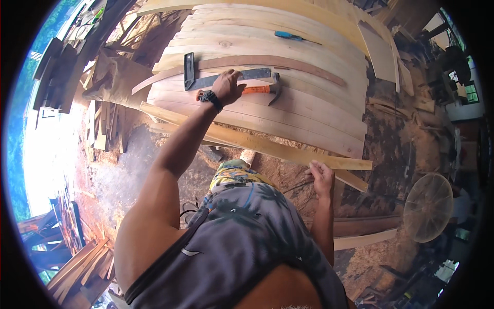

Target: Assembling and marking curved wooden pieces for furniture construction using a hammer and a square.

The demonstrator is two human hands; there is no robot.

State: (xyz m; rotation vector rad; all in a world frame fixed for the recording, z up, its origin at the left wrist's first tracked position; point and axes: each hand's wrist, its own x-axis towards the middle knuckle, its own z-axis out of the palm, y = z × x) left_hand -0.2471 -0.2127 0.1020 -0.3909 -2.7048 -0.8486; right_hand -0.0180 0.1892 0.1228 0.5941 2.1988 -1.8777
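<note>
My left hand [229,88], with a dark band at the wrist, reaches over the planks. Its curled fingers are on the blade of a try square [257,73], whose dark stock stands at the left. Below the blade lies a hammer [257,89] with an orange handle, partly hidden by that hand. A long curved brown wooden strip [226,62] passes behind the square. My right hand [323,177] is closed beside the near edge of a long narrow board [272,147]. Whether it holds anything is hidden.
Pale planks [309,110] lie side by side under the tools. A blue-handled screwdriver [288,35] rests near their far side. Wood offcuts [105,126] are piled at the left. A round wire-guarded fan [428,207] stands at the right. Sawdust covers parts of the floor [370,257].
</note>
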